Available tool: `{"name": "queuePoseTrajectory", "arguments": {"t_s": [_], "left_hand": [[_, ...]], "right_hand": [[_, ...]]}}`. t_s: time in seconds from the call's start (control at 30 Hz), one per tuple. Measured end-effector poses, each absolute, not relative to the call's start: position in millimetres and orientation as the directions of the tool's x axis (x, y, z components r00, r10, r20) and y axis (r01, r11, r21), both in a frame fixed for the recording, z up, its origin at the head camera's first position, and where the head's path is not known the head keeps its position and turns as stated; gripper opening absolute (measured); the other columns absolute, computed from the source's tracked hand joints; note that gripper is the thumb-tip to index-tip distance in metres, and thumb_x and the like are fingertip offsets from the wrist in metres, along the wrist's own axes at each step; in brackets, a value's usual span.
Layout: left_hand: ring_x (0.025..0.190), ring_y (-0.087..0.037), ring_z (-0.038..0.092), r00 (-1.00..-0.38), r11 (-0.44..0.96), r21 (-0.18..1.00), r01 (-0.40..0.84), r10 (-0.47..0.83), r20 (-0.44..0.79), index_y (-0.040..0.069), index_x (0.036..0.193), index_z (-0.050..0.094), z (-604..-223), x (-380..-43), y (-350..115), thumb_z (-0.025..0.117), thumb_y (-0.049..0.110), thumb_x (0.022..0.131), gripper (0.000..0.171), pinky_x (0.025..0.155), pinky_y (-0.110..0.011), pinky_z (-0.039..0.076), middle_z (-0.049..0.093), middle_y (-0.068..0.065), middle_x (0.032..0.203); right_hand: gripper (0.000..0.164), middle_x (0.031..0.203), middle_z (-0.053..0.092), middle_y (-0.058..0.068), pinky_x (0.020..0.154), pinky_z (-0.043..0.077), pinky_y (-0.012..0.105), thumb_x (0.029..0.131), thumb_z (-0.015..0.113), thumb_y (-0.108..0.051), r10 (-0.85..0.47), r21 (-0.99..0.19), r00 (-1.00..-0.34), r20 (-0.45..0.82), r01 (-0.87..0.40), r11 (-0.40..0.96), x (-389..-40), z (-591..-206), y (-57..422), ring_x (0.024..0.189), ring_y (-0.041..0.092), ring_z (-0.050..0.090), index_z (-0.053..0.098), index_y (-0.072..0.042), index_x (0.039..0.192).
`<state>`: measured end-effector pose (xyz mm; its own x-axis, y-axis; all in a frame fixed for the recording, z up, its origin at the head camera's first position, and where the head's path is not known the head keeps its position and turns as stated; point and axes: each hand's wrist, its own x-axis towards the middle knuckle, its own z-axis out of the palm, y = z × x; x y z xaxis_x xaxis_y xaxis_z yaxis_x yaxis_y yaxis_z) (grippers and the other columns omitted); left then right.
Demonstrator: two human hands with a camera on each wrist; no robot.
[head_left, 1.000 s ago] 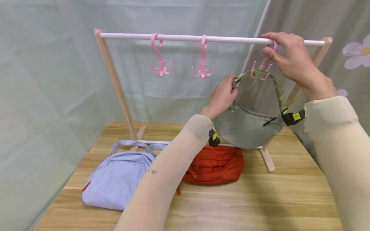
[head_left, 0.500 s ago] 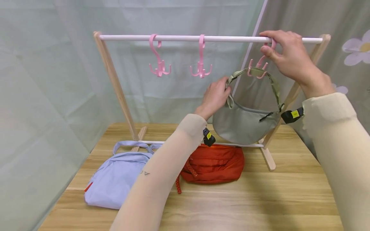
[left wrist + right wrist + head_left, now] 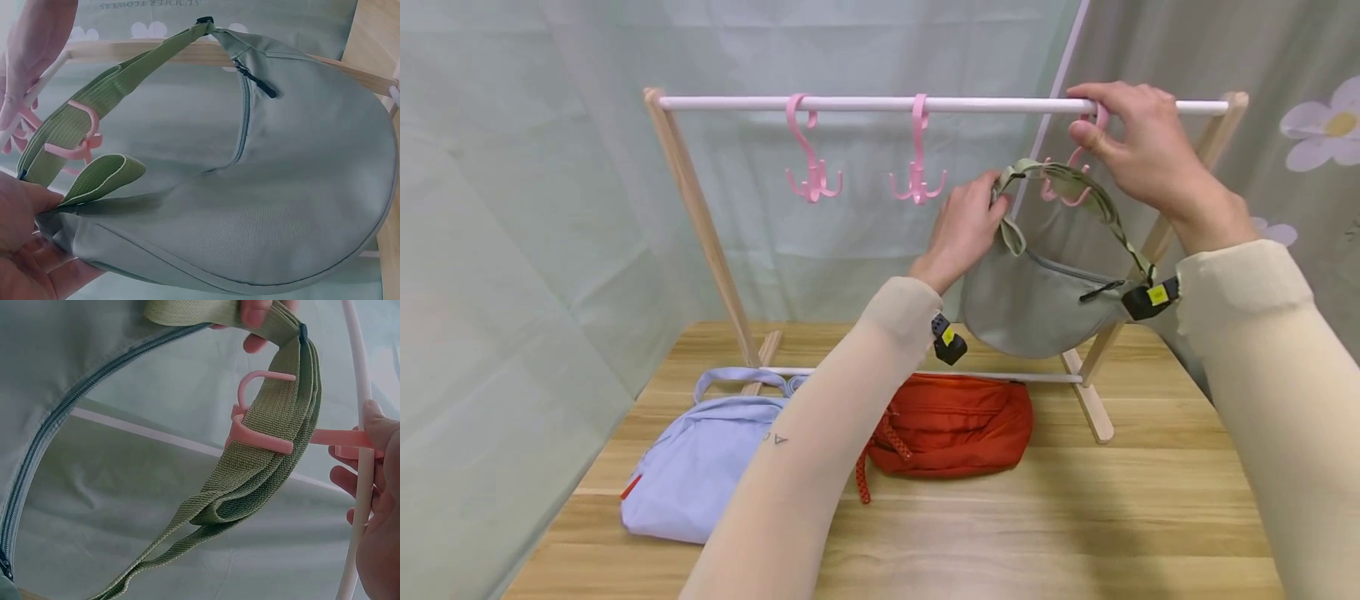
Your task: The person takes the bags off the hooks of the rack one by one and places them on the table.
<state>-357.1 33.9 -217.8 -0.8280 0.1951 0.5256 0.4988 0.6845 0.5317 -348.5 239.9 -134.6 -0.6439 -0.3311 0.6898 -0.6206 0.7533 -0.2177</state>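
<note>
My left hand (image 3: 962,221) grips the upper left corner of a grey-green shoulder bag (image 3: 1037,312), at the base of its strap. The webbing strap (image 3: 247,469) arches upward and passes between the prongs of a pink hook (image 3: 340,438), as the right wrist view shows. A spare loop of webbing (image 3: 106,178) sticks out beside the left thumb. Up at the white rail (image 3: 857,104), my right hand (image 3: 1153,154) holds the top of that hook, fingers behind the rail and thumb in front. The bag hangs tilted above the table, its right corner near the right wrist camera.
Two more pink hooks, a left one (image 3: 812,179) and a middle one (image 3: 917,179), hang from the rail. On the wooden table (image 3: 1000,542) lie a light blue bag (image 3: 700,467) and a red bag (image 3: 962,425). Wooden legs (image 3: 700,217) support the rack.
The bag first shifted slightly left, then rose with the left hand; its strap now arches higher over the hook's prongs. My right hand keeps its hold at the rail.
</note>
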Motion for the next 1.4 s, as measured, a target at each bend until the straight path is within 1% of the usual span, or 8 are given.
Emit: {"name": "queuePoseTrajectory", "arguments": {"t_s": [0.1, 0.2, 0.37, 0.53, 0.7, 1.07, 1.27, 1.4], "left_hand": [[0.090, -0.014, 0.059, -0.831, 0.682, 0.539, 0.494, 0.187, 0.524, 0.011, 0.140, 0.059, -212, -357, 34, 0.053, 0.023, 0.110, 0.033, 0.077, -0.028, 0.048, 0.069, -0.004, 0.118], [0.090, -0.013, 0.059, -0.827, 0.679, 0.541, 0.496, 0.180, 0.532, 0.010, 0.144, 0.058, -204, -355, 34, 0.053, 0.022, 0.110, 0.036, 0.080, -0.027, 0.048, 0.070, -0.005, 0.123], [0.091, -0.013, 0.061, -0.824, 0.678, 0.547, 0.491, 0.158, 0.544, 0.012, 0.149, 0.054, -190, -350, 32, 0.053, 0.023, 0.110, 0.040, 0.080, -0.025, 0.049, 0.069, -0.004, 0.131], [0.096, -0.013, 0.059, -0.827, 0.673, 0.557, 0.487, 0.152, 0.541, 0.014, 0.147, 0.056, -182, -345, 29, 0.053, 0.023, 0.110, 0.038, 0.080, -0.025, 0.048, 0.068, -0.002, 0.131], [0.096, -0.011, 0.058, -0.823, 0.672, 0.553, 0.493, 0.153, 0.547, 0.014, 0.146, 0.057, -179, -341, 25, 0.054, 0.023, 0.110, 0.037, 0.080, -0.025, 0.048, 0.068, -0.001, 0.129], [0.089, -0.013, 0.055, -0.782, 0.633, 0.547, 0.548, 0.156, 0.603, 0.010, 0.135, 0.062, -191, -337, 7, 0.055, 0.020, 0.109, 0.028, 0.079, -0.024, 0.045, 0.067, -0.002, 0.107], [0.084, -0.014, 0.053, -0.768, 0.608, 0.562, 0.561, 0.130, 0.627, 0.009, 0.139, 0.062, -200, -333, -3, 0.057, 0.020, 0.109, 0.032, 0.079, -0.025, 0.043, 0.068, -0.003, 0.109], [0.076, -0.015, 0.048, -0.766, 0.601, 0.570, 0.560, 0.113, 0.633, 0.011, 0.141, 0.062, -203, -328, -9, 0.057, 0.022, 0.109, 0.034, 0.074, -0.027, 0.040, 0.067, -0.002, 0.102]], "right_hand": [[0.043, 0.114, 0.062, 0.015, 0.111, 0.025, 0.036, 0.103, 0.064, -0.020, -0.329, -0.217, -0.646, 0.688, -0.617, 0.757, -349, -134, 238, 0.104, 0.015, 0.044, 0.061, -0.007, 0.144], [0.043, 0.122, 0.065, 0.020, 0.110, 0.025, 0.037, 0.104, 0.064, -0.019, -0.327, -0.221, -0.650, 0.686, -0.614, 0.758, -349, -135, 236, 0.108, 0.024, 0.046, 0.061, -0.006, 0.144], [0.044, 0.138, 0.063, 0.022, 0.112, 0.024, 0.041, 0.105, 0.063, -0.020, -0.324, -0.245, -0.666, 0.672, -0.613, 0.751, -348, -134, 235, 0.117, 0.034, 0.048, 0.058, -0.006, 0.146], [0.044, 0.145, 0.059, 0.021, 0.114, 0.024, 0.045, 0.106, 0.061, -0.020, -0.330, -0.254, -0.676, 0.659, -0.613, 0.748, -348, -133, 234, 0.123, 0.041, 0.049, 0.057, -0.006, 0.148], [0.044, 0.146, 0.058, 0.022, 0.116, 0.022, 0.045, 0.107, 0.060, -0.019, -0.327, -0.263, -0.687, 0.649, -0.607, 0.750, -348, -133, 233, 0.125, 0.042, 0.048, 0.056, -0.005, 0.148], [0.044, 0.138, 0.061, 0.024, 0.118, 0.017, 0.041, 0.106, 0.060, -0.017, -0.320, -0.255, -0.686, 0.654, -0.598, 0.760, -348, -134, 234, 0.123, 0.041, 0.047, 0.056, -0.003, 0.147], [0.043, 0.137, 0.062, 0.023, 0.117, 0.019, 0.041, 0.105, 0.062, -0.017, -0.323, -0.244, -0.674, 0.664, -0.604, 0.759, -347, -133, 233, 0.121, 0.040, 0.048, 0.058, -0.003, 0.146], [0.043, 0.137, 0.062, 0.025, 0.117, 0.020, 0.043, 0.105, 0.062, -0.016, -0.326, -0.235, -0.669, 0.668, -0.606, 0.760, -348, -134, 235, 0.122, 0.043, 0.049, 0.058, -0.002, 0.145]]}}
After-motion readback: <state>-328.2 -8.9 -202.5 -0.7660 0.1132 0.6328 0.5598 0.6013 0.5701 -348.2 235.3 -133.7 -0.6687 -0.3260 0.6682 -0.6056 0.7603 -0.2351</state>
